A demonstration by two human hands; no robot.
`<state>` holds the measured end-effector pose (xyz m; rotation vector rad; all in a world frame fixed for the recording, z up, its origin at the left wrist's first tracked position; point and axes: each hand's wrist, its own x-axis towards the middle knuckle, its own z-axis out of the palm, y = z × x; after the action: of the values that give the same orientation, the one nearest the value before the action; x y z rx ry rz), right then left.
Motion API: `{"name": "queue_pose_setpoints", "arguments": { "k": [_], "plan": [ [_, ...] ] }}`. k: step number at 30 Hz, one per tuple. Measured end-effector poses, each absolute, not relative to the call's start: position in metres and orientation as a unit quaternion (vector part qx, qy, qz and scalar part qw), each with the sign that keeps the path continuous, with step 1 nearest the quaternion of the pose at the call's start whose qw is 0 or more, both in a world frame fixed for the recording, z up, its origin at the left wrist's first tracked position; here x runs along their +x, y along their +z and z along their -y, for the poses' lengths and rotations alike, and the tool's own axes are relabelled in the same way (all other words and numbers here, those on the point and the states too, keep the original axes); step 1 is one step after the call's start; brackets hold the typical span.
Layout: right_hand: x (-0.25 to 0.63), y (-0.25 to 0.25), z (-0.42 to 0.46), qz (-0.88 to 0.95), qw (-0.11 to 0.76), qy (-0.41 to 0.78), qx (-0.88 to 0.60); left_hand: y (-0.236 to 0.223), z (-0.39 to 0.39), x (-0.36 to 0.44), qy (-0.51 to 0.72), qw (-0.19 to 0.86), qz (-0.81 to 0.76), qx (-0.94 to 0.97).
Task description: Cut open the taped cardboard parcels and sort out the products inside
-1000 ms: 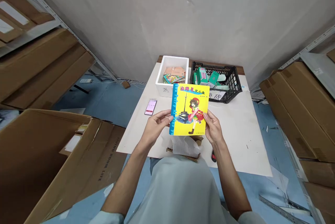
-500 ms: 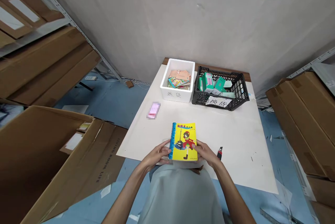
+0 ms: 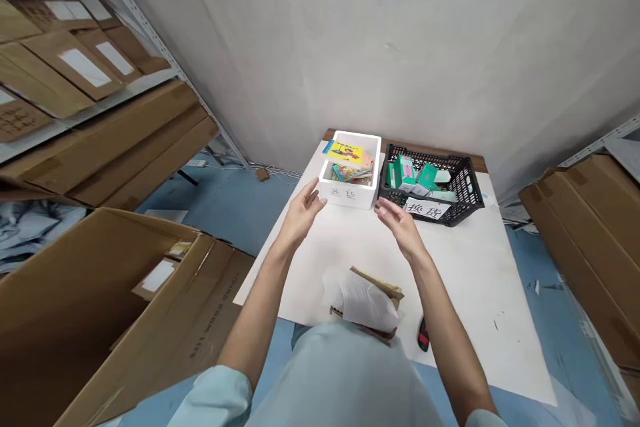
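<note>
The yellow book (image 3: 346, 152) with a blue spine is at the white foam box (image 3: 350, 198), tilted above other books (image 3: 350, 172), its spine edge by the left rim. Neither of my hands touches it. My left hand (image 3: 301, 210) hovers in front of the box's left corner, fingers apart and holding nothing. By the box's front right corner, my right hand (image 3: 397, 222) is also empty, fingers stretched out. To the right stands a black plastic crate (image 3: 457, 214) with several green-and-white boxes (image 3: 427, 177) inside.
Torn cardboard with white wrapping (image 3: 367, 304) lies at the near edge of the white table (image 3: 465, 300). Beside it is a red-and-black cutter (image 3: 423, 335). A large open carton (image 3: 200, 307) stands on the left, with loaded shelves (image 3: 85, 90) behind.
Both hands have let go of the yellow book, which went from near my body to the white box. My hands reach further forward, apart. The view has shifted; the phone no longer shows.
</note>
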<state>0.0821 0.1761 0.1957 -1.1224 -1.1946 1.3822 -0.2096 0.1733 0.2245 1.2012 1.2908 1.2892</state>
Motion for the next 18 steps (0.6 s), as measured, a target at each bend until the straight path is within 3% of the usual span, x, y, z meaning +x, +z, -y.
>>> {"name": "queue_pose_setpoints", "arguments": {
  "k": [4,10,18],
  "plan": [
    [0.123,0.135,-0.115,0.454,0.44,0.56,-0.535,0.17,-0.136,-0.209,0.428,0.517,-0.582,0.458],
    [0.176,0.039,0.012,0.255,0.398,0.563,-0.679,0.085,-0.05,-0.206,0.295,0.594,-0.657,0.359],
    [0.145,-0.006,0.085,0.202,0.334,0.582,-0.713,0.042,0.005,-0.16,0.261,0.633,-0.619,0.384]
  ]
}}
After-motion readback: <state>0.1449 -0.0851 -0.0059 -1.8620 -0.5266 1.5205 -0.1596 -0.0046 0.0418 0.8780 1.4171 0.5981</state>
